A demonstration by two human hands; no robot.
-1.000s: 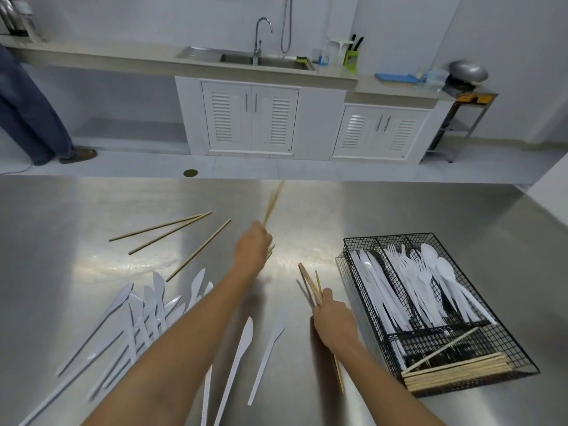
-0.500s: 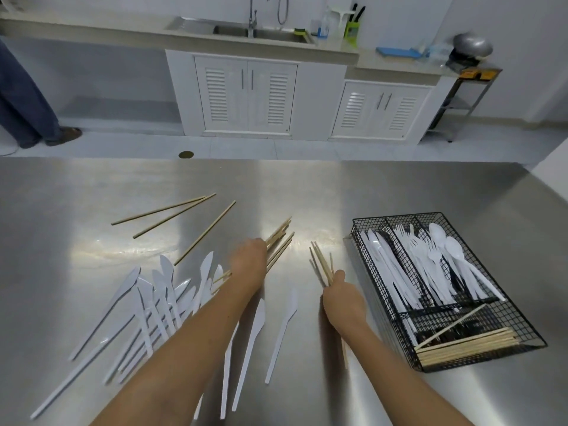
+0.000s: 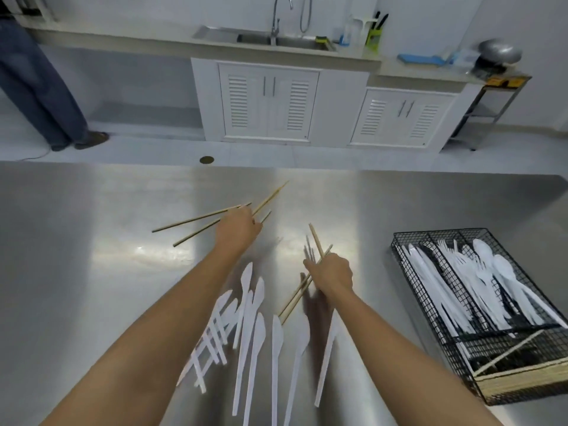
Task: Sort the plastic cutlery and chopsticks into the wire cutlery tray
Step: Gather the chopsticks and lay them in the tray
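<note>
My left hand [image 3: 238, 230] reaches out over the steel table and rests on the loose wooden chopsticks [image 3: 196, 221], its fingers curled around them. My right hand [image 3: 332, 273] is closed around a small bundle of chopsticks [image 3: 316, 241] whose ends stick out above and below the fist. Several white plastic knives [image 3: 255, 333] lie scattered on the table under and between my forearms. The black wire cutlery tray [image 3: 399, 250] sits at the right, with white knives, forks and spoons [image 3: 498, 265] in its long compartments and chopsticks [image 3: 522, 379] in the near cross compartment.
The steel table [image 3: 92, 272] ends at a far edge. Beyond it are white cabinets with a sink [image 3: 276, 41] and a counter. A person's legs in blue trousers [image 3: 37, 87] stand at the far left on the floor.
My left hand has moved forward and left onto the loose chopsticks at the table's middle. My right hand keeps its chopstick bundle. The view has shifted left, so the tray sits further right.
</note>
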